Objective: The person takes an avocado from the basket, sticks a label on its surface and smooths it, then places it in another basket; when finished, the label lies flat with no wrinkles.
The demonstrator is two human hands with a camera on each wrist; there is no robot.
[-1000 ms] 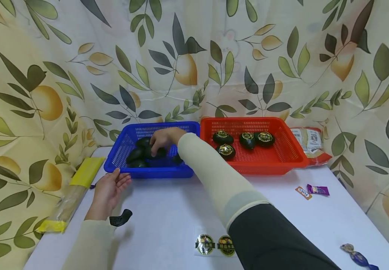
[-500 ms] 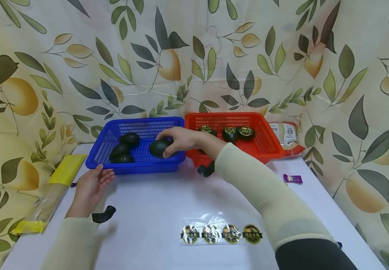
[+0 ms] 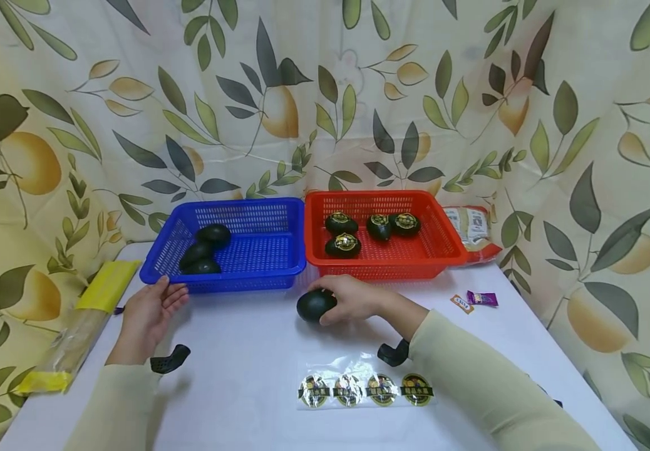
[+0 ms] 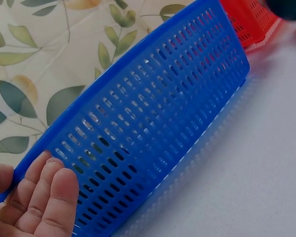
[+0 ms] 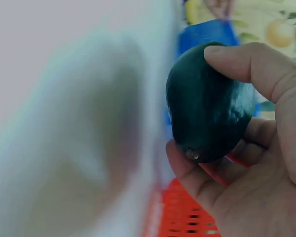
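Note:
My right hand (image 3: pixel 355 299) holds a dark green avocado (image 3: pixel 315 305) over the white table, in front of the two baskets. Thumb and fingers wrap the smooth avocado (image 5: pixel 207 106) in the right wrist view, and no label shows on its visible side. At the near left corner of the blue basket (image 3: pixel 265 250), my left hand (image 3: pixel 147 316) pinches the rim. Its fingers (image 4: pixel 59 200) lie along the outside wall, with the thumb at the rim. Three plain avocados (image 3: pixel 196 254) lie in that basket's left part. Several avocados (image 3: pixel 343 245) with gold-and-black stickers sit in the red basket (image 3: pixel 415 266).
A clear strip of round stickers (image 3: pixel 364 383) lies near the table's front. Small candy wrappers (image 3: pixel 481 299) are on the right. A red-and-white packet (image 3: pixel 471 232) stands behind the red basket, and a yellow-ended clear bag (image 3: pixel 77 329) lies along the left edge.
The right hand has picked an avocado from the blue basket and carried it right and nearer, over the table. The left hand stays at the blue basket's rim.

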